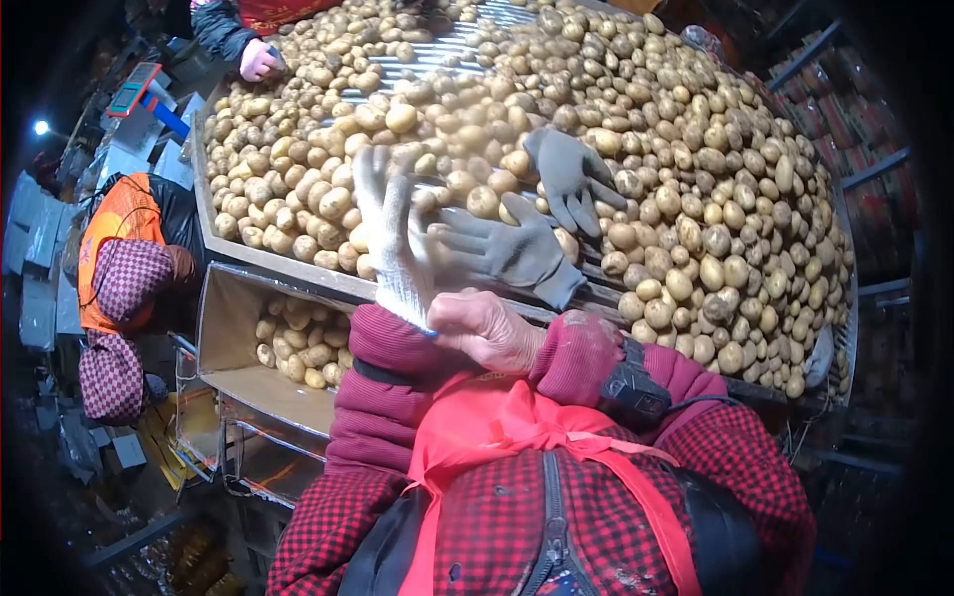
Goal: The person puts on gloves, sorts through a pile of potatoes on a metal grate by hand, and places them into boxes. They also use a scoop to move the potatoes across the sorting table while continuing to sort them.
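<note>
My left hand (pixel 390 214) is raised over the potatoes in a white knit glove, its fingers stretched out and apart. The bare fingers of my right hand (pixel 489 324) are closed on the glove's cuff (pixel 405 306) at my left wrist. Just beyond my hands, a grey-coated work glove (pixel 512 248) lies at the near edge of the sorting table (pixel 298 270). A second grey work glove (pixel 571 179) rests farther back on the potatoes (pixel 715 214), fingers pointing toward me.
Below the table's left side stands an open cardboard box (pixel 260 389) partly filled with potatoes (pixel 303 343). Across the table at upper left is another person's pink-gloved hand (pixel 260 62). A person in an orange vest (pixel 117 223) is at left, near a display on a blue post (pixel 134 91).
</note>
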The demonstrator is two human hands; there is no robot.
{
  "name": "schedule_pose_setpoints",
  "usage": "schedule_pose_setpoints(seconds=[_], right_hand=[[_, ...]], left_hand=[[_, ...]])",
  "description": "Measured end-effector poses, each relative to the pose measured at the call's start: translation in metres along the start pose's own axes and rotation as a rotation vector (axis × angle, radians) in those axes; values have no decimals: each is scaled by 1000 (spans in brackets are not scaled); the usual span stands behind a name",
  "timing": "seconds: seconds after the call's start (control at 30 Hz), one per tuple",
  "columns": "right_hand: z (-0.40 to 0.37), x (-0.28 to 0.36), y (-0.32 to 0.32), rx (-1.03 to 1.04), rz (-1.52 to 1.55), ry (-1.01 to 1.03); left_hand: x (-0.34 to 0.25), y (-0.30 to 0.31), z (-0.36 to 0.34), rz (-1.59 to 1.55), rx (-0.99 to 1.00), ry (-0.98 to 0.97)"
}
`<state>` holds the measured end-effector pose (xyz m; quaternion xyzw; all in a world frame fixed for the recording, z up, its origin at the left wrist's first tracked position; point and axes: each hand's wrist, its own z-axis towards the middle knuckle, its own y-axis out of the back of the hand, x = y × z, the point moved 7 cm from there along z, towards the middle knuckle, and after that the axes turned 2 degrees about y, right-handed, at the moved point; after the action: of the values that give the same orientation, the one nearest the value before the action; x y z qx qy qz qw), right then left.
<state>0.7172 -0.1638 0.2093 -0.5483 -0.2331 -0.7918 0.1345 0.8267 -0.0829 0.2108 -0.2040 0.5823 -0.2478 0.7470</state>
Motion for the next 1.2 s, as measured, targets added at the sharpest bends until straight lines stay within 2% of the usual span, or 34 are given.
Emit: schedule_pose_setpoints(seconds=[0.07,0.1,0.23,0.27,0.3,0.33,0.37,0.43,0.47,0.5,0.63,0.73,0.83,0.9,0.93,0.97,1.03,1.07,1.17,1.2], right_hand=[[0,7,-6,-35,82,49],[-1,11,-8,-53,122,74],[-7,-5,-4,-71,249,-172],[-11,-11,1,-115,199,-99],[-17,-7,14,-140,125,-137],[-30,-14,32,-195,48,-264],[-48,-20,53,-249,-31,-388],[-104,-44,104,-549,-282,-535],[-126,-42,124,-579,-491,-514],[-142,-39,137,-599,-698,-487],[-173,-73,133,-401,-811,-775],[-160,-79,127,-445,-811,-759],[-154,-90,133,-502,-586,-685],[-152,-93,138,-608,-249,-698],[-147,-91,139,-687,-34,-693],[-143,-89,140,-760,184,-683],[-132,-75,145,-755,275,-613],[-124,-67,144,-747,302,-560],[-106,-52,142,-760,389,-438],[-102,-50,143,-761,408,-399]], left_hand=[[-19,-8,-7,375,-27,-298],[-15,-10,-7,425,1,-232],[7,-6,-9,599,110,48],[14,-3,-11,637,137,120],[21,-2,-15,699,179,143],[27,0,-18,763,224,164],[32,0,-20,850,290,129],[28,-6,-24,1140,434,-34],[29,-16,-26,1226,576,-84],[32,-23,-31,1298,773,-375],[52,-29,-35,1434,911,-345],[75,-16,-29,1470,920,-298],[78,-15,-25,1451,905,-246],[77,-11,-19,1387,904,-195],[81,-5,-13,1394,878,-44],[79,-2,-10,1360,842,20],[75,4,-6,1289,772,144],[73,4,-6,1323,796,133],[72,3,-7,1284,795,-62],[70,2,-8,1281,798,-53]])
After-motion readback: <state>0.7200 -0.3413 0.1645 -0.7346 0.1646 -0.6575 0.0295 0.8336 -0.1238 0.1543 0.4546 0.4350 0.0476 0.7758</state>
